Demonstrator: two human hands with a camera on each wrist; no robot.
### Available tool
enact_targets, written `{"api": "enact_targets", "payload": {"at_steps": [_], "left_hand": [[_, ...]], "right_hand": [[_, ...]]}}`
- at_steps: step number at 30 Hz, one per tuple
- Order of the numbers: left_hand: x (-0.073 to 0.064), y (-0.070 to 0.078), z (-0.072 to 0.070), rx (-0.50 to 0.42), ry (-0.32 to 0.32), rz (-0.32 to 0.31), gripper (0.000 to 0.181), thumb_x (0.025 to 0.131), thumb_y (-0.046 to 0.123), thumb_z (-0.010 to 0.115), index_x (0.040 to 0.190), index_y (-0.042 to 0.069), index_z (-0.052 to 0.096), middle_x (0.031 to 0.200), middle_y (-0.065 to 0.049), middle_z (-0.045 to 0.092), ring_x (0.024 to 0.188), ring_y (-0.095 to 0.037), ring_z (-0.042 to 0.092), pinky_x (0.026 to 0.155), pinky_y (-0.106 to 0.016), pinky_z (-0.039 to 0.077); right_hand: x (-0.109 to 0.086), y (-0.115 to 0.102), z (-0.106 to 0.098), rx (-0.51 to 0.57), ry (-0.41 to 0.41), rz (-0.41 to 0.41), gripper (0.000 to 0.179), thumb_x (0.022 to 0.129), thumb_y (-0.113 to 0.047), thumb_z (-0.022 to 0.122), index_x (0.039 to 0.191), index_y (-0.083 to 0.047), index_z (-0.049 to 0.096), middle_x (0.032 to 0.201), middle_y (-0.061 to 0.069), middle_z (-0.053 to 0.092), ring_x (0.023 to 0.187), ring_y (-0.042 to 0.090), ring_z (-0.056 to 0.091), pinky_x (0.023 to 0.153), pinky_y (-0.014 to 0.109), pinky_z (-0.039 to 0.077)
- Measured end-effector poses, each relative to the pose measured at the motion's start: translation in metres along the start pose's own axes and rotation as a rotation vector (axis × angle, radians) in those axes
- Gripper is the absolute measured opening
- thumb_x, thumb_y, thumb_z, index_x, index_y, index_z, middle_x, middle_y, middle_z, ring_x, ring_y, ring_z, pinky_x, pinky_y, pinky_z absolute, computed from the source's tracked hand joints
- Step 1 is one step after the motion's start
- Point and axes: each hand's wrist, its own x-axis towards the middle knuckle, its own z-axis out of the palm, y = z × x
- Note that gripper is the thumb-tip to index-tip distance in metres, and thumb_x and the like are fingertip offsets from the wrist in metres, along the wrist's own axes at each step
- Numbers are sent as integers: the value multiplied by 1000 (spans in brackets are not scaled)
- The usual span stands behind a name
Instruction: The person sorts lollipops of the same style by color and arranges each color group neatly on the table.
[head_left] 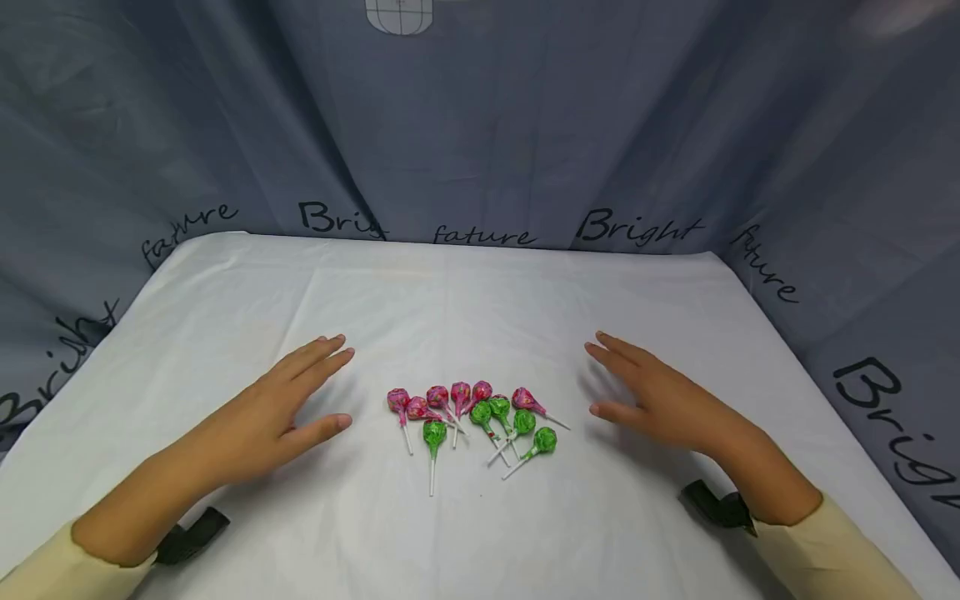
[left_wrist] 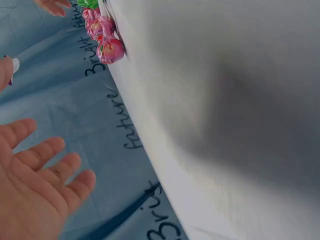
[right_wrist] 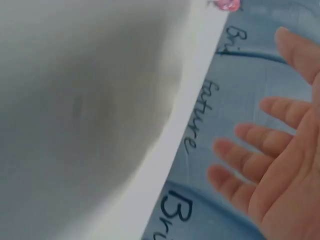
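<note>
Lollipops (head_left: pixel 480 412), pink and green, are lying clustered on the table (head_left: pixel 465 542) between our left hand (head_left: pixel 273 417) and right hand (head_left: pixel 671 404). We are holding nothing, both hands' fingers extending loosely. For handling one cleanly, we are favouring a free stick (head_left: pixel 432 473) as the pinching spot, since several others are crossing.

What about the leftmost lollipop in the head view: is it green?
No, the leftmost lollipop is pink, and the green lollipops lie farther right.
</note>
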Motion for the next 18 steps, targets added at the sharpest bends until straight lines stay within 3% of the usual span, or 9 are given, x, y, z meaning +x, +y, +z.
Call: {"api": "enact_targets", "payload": {"at_steps": [6, 11, 18], "left_hand": [[15, -1, 3, -135, 25, 46, 62, 95, 43, 66, 149, 21, 44, 150, 1, 43, 136, -24, 42, 95, -48, 48], [32, -5, 9, -215, -21, 44, 46, 95, 41, 67, 133, 17, 60, 138, 2, 54, 127, -20, 50, 78, -40, 54], [48, -6, 14, -245, -33, 58, 28, 95, 25, 69, 119, 13, 67, 119, 3, 64, 109, -21, 60, 84, -41, 52]], "right_hand": [[19, -4, -4, 253, -28, -34, 66, 92, -32, 73, 149, -14, 44, 147, 11, 48, 131, 35, 47, 101, 57, 42], [36, -9, 0, 400, -50, -28, 49, 95, -25, 70, 139, -14, 55, 133, 9, 60, 118, 30, 58, 97, 54, 45], [56, -19, 14, 529, -142, -46, 34, 97, -17, 64, 130, -7, 62, 126, 7, 64, 113, 22, 60, 95, 44, 48]]}}
